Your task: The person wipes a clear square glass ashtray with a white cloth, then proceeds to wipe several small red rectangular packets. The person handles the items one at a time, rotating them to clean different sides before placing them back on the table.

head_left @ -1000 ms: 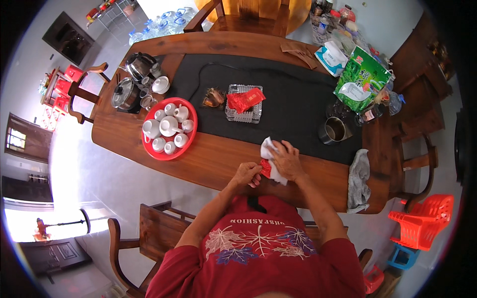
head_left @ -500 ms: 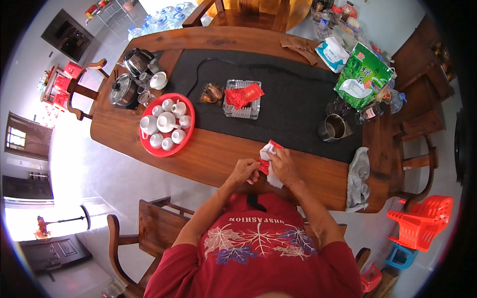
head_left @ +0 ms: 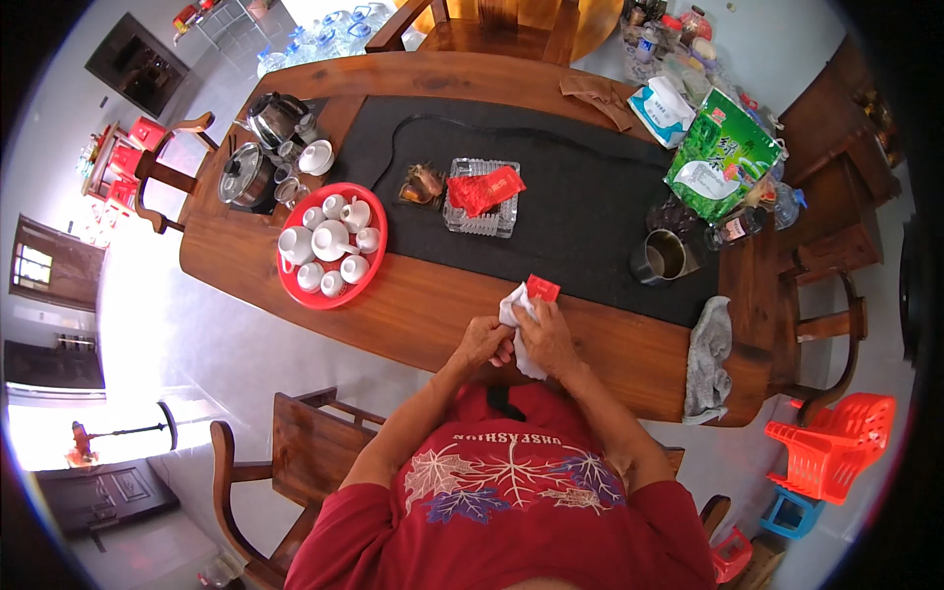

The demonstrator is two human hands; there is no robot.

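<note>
At the near edge of the wooden table, my two hands meet over a crumpled white cloth point(head_left: 529, 365). My right hand point(head_left: 551, 340) is closed around the cloth, which sticks out above and below the fingers. A small red packet point(head_left: 542, 287) shows just beyond my right fingers, its lower part hidden by hand and cloth. My left hand point(head_left: 484, 341) is closed with curled fingers against the cloth's left side; what it pinches is hidden. Farther off, another red packet point(head_left: 487, 190) lies across a clear glass tray point(head_left: 482, 225).
Left on the table point(head_left: 423, 305) is a red tray point(head_left: 381, 226) of white cups and a teapot. Behind it stand a kettle point(head_left: 275, 120) and a lidded pot point(head_left: 243, 177). To the right are a metal pitcher point(head_left: 651, 264), green bag point(head_left: 723, 157) and grey cloth point(head_left: 708, 359).
Both hands stay together while the cloth's upper end has shifted left. The red packet now shows more beyond my right fingers, and the red part between the hands is no longer visible.
</note>
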